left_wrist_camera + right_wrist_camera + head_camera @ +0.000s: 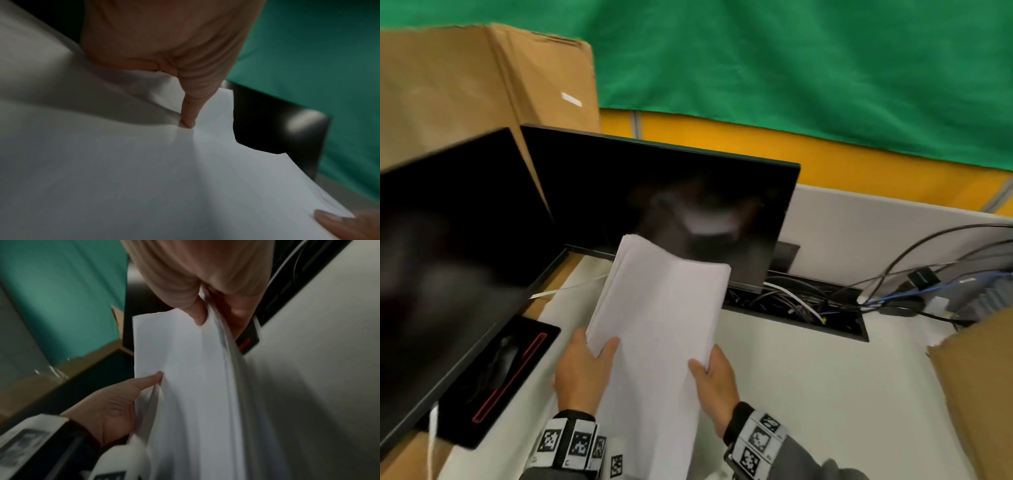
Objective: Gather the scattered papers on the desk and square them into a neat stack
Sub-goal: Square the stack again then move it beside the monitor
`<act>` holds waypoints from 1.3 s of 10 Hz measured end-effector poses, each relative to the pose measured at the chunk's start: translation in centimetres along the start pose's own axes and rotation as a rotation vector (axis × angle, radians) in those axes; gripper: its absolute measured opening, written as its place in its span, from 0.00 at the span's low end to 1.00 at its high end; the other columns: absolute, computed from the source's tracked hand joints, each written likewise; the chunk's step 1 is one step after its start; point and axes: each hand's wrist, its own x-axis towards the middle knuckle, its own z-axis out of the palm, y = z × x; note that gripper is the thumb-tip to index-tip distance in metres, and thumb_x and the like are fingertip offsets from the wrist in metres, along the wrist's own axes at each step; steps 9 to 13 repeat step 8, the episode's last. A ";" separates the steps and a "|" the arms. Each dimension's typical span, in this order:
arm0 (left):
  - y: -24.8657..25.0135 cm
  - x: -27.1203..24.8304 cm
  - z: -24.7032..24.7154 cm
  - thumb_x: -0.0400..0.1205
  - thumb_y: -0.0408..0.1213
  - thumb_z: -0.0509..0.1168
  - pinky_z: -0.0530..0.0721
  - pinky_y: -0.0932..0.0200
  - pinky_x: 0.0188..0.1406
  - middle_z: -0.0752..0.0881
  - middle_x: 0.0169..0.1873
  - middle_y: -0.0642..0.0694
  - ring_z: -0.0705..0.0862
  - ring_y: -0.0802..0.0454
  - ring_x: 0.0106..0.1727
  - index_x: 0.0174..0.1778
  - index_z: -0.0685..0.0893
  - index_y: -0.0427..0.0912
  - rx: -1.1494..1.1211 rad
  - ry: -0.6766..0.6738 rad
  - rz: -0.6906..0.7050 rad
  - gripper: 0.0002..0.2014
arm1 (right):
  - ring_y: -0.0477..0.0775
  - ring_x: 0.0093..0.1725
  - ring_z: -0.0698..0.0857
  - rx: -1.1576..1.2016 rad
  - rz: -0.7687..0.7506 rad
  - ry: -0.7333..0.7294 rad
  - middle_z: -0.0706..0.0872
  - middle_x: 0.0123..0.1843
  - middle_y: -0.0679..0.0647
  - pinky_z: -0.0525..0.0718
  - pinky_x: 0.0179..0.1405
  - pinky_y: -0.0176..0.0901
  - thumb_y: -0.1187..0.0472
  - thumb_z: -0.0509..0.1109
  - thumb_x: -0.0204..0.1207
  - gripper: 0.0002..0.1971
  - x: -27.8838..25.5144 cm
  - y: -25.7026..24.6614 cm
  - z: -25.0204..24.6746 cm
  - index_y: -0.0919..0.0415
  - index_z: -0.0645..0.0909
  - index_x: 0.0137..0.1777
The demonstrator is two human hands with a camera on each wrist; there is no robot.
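1. The papers are gathered into one thick white bundle, held above the white desk in front of the right monitor. The far end tilts up toward the screen and its top edge bows in a shallow wave.
2. The left hand grips the bundle's left edge near its near end, thumb on top and the other fingers hidden under the sheets. The left wrist view shows that thumb pressing into the top sheet and denting it.
3. The right hand grips the right edge across from the left hand. The right wrist view shows its thumb on the top sheet and fingers curled beneath, with the sheet edges fanned between them.
4. In the same view, some sheets at the left edge part slightly from the rest just below the left thumb.
5. A second dark monitor stands to the left, at an angle to the first. Its black base, with a red line along it, lies on the desk just left of the left hand.
6. Behind the papers, a slot in the desk is full of cables, and more cables run to the right.
7. A cardboard box rises behind the monitors, and another piece of cardboard juts in at the right edge. A green cloth hangs at the back.
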 end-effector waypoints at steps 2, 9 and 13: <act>-7.3 4.2 0.2 0.73 0.50 0.71 0.81 0.43 0.59 0.85 0.60 0.34 0.83 0.35 0.60 0.62 0.78 0.34 0.199 -0.170 -0.176 0.28 | 0.57 0.69 0.76 -0.128 0.253 -0.132 0.75 0.73 0.59 0.73 0.73 0.48 0.63 0.58 0.81 0.19 1.8 3.7 6.0 0.63 0.68 0.72; -9.0 6.1 -0.5 0.79 0.54 0.60 0.75 0.43 0.62 0.79 0.65 0.39 0.77 0.38 0.66 0.67 0.74 0.44 0.376 -0.201 -0.159 0.24 | 0.51 0.38 0.82 -0.388 0.467 -0.304 0.81 0.41 0.55 0.80 0.36 0.40 0.45 0.63 0.76 0.18 3.6 0.3 4.0 0.63 0.77 0.41; -9.0 6.1 -0.5 0.79 0.54 0.60 0.75 0.43 0.62 0.79 0.65 0.39 0.77 0.38 0.66 0.67 0.74 0.44 0.376 -0.201 -0.159 0.24 | 0.51 0.38 0.82 -0.388 0.467 -0.304 0.81 0.41 0.55 0.80 0.36 0.40 0.45 0.63 0.76 0.18 3.6 0.3 4.0 0.63 0.77 0.41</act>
